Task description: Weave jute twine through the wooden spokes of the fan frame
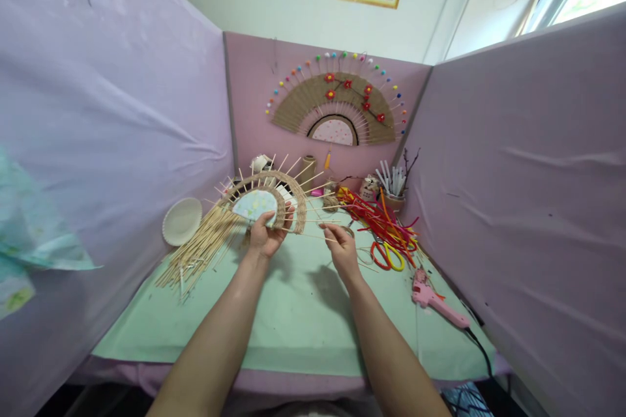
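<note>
My left hand [268,234] grips a half-round woven fan [298,205] by its lower right end. Thin wooden sticks radiate from the fan, twine bands run across them, and a pale floral cloth half-circle [255,204] fills the centre. Off the fan's right side, my right hand [341,244] is closed in a pinch near the tips of the lowest sticks. A thin strand seems to run from these fingers towards the fan; exactly what they hold is too fine to make out.
Loose sticks [205,244] and a white scalloped dish [182,221] lie left. On the right are red and yellow pipe cleaners [376,215], scissors [388,256] and a pink glue gun [437,303] with its cord. A finished fan [303,101] hangs on the back panel.
</note>
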`<state>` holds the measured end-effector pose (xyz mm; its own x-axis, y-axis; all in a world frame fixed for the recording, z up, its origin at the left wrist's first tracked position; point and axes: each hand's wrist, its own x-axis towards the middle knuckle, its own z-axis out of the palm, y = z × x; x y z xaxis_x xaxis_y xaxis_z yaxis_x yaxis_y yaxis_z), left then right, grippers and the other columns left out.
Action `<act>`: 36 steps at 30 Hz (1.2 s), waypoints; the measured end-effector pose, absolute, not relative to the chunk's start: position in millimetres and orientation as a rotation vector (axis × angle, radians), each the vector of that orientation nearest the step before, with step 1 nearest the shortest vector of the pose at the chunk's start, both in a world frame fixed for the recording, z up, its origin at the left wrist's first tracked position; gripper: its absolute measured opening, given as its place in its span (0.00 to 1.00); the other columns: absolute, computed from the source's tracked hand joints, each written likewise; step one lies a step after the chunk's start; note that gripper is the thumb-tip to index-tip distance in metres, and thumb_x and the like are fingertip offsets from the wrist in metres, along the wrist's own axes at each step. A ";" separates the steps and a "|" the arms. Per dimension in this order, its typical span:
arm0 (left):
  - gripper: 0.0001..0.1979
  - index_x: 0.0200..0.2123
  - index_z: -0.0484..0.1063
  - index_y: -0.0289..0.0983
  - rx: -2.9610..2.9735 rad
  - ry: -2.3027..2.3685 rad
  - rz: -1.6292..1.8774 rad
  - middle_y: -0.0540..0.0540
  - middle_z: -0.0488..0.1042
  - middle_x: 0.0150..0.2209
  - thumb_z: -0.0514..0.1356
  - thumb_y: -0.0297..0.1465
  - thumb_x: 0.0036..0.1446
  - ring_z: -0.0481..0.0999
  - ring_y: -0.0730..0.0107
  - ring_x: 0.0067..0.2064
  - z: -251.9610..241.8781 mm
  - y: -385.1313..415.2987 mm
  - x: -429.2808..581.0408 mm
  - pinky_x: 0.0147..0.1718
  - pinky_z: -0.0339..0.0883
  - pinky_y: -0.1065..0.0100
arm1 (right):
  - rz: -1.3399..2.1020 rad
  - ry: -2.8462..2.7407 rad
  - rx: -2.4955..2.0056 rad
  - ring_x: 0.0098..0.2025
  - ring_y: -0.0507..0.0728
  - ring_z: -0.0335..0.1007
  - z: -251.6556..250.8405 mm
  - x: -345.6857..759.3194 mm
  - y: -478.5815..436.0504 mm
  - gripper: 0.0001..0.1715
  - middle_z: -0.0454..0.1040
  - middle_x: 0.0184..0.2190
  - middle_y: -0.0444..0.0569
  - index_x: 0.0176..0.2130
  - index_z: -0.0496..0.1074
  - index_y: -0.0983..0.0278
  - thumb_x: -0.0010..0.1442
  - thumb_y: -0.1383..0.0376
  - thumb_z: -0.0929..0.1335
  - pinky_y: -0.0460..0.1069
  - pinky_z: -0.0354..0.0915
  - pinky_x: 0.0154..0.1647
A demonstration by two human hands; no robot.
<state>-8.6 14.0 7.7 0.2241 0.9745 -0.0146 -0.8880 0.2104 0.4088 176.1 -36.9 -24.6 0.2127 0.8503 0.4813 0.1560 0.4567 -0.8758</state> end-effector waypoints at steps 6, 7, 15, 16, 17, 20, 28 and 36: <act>0.25 0.55 0.66 0.22 0.318 0.356 1.350 0.34 0.80 0.36 0.52 0.21 0.52 0.81 0.61 0.36 9.9 15.7 -11.5 0.31 0.75 0.71 | 0.699 -1.112 -0.907 0.22 0.49 0.51 -25.9 186.1 -31.1 0.17 0.59 0.19 0.40 0.37 0.74 0.65 0.56 0.54 0.67 0.45 0.51 0.23; 0.25 0.54 0.66 0.21 0.317 0.368 1.352 0.34 0.80 0.35 0.53 0.21 0.51 0.81 0.62 0.36 9.9 15.8 -11.4 0.30 0.75 0.71 | 0.721 -1.072 -0.866 0.21 0.49 0.50 -25.6 187.7 -29.7 0.17 0.57 0.18 0.39 0.37 0.74 0.65 0.56 0.54 0.67 0.45 0.50 0.22; 0.23 0.51 0.69 0.23 0.354 0.474 1.367 0.36 0.80 0.34 0.54 0.21 0.50 0.81 0.63 0.34 7.9 16.3 -4.6 0.28 0.74 0.73 | 0.778 -0.899 -0.710 0.19 0.47 0.44 -21.8 193.1 -27.8 0.14 0.51 0.17 0.36 0.34 0.72 0.64 0.56 0.55 0.68 0.45 0.44 0.21; 0.22 0.50 0.69 0.23 0.363 0.478 1.364 0.36 0.80 0.33 0.54 0.21 0.50 0.81 0.63 0.34 8.0 16.1 -4.3 0.28 0.74 0.73 | 0.761 -0.899 -0.714 0.19 0.47 0.45 -21.2 193.1 -28.4 0.14 0.52 0.17 0.36 0.34 0.72 0.64 0.56 0.55 0.68 0.46 0.44 0.21; 0.22 0.50 0.70 0.22 0.373 0.480 1.357 0.36 0.80 0.33 0.54 0.21 0.50 0.81 0.63 0.33 8.1 15.9 -4.3 0.28 0.74 0.73 | 0.745 -0.894 -0.717 0.20 0.47 0.45 -20.3 193.0 -28.9 0.14 0.52 0.17 0.36 0.33 0.72 0.64 0.56 0.55 0.68 0.46 0.45 0.21; 0.21 0.49 0.70 0.22 0.391 0.482 1.337 0.36 0.80 0.32 0.54 0.22 0.51 0.80 0.65 0.31 8.1 15.6 -5.0 0.27 0.74 0.73 | 0.727 -0.852 -0.714 0.20 0.48 0.45 -16.9 193.0 -30.3 0.13 0.52 0.16 0.36 0.32 0.71 0.64 0.55 0.56 0.68 0.46 0.45 0.21; 0.22 0.49 0.70 0.23 0.349 0.468 1.388 0.37 0.80 0.33 0.54 0.21 0.50 0.81 0.63 0.32 7.6 16.5 -4.0 0.28 0.74 0.73 | 0.724 -0.935 -0.780 0.21 0.49 0.48 -15.0 194.6 -34.2 0.14 0.54 0.17 0.39 0.27 0.72 0.65 0.54 0.56 0.66 0.47 0.48 0.23; 0.22 0.50 0.70 0.25 0.318 0.450 1.388 0.37 0.80 0.34 0.54 0.21 0.50 0.81 0.61 0.36 8.1 16.0 -4.3 0.29 0.75 0.72 | 0.820 -0.961 -0.789 0.21 0.49 0.46 -15.6 195.8 -32.4 0.14 0.51 0.17 0.39 0.27 0.72 0.64 0.53 0.56 0.66 0.47 0.46 0.22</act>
<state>-4.3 16.0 8.1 0.1194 0.9859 -0.1175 -0.8676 0.1611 0.4705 195.8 -32.4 -15.6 0.3394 0.8628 0.3748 -0.2349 0.4635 -0.8544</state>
